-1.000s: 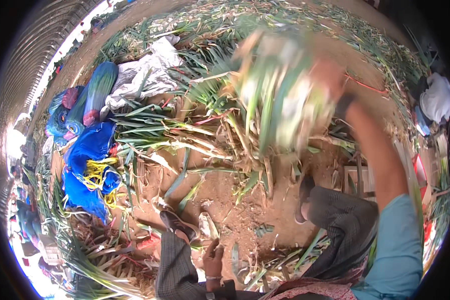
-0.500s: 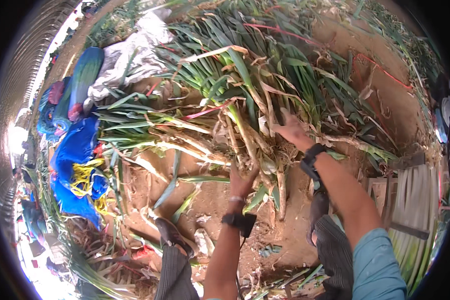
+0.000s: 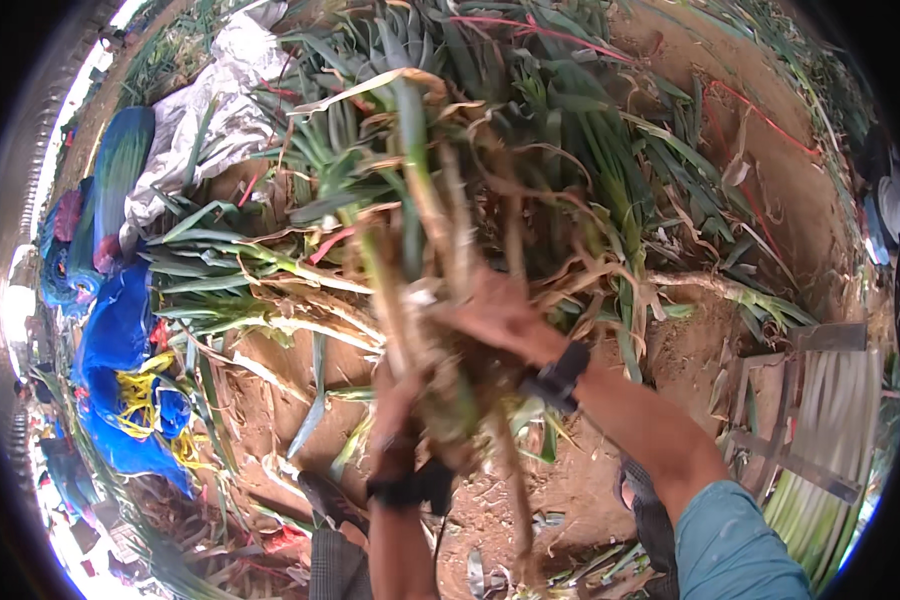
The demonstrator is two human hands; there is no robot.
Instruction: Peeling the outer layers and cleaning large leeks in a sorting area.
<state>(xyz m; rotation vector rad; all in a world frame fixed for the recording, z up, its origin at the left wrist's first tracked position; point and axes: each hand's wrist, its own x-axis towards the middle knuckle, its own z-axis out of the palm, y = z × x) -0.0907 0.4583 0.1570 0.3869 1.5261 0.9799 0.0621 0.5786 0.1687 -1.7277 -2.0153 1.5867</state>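
Observation:
A bunch of long green onions (image 3: pixel 378 265), with pale, soil-stained stalks and dark green leaves, is lifted in front of me and blurred by motion. My left hand (image 3: pixel 395 398) is closed around the lower stalks on the bunch's left side. On the right side, my right hand (image 3: pixel 502 318) presses round the stalks, its fingertips partly hidden among them. The root ends point down towards my feet. Behind the bunch lies a large heap of green onions (image 3: pixel 595 150), and more green onions (image 3: pixel 320 290) lie leaves-left beside it.
On the left lie a blue sheet (image 3: pixel 115 360) with yellow twine (image 3: pixel 142 400), a white sack (image 3: pixel 205 120) and rolled blue netting (image 3: pixel 125 165). Red string (image 3: pixel 545 32) crosses the heap. A wooden frame (image 3: pixel 820 470) holding trimmed pale stalks stands at right.
The bunch has come up off the ground, towards me and to the left, in both hands. My right hand has moved left onto the stalks. The whole view has shifted slightly.

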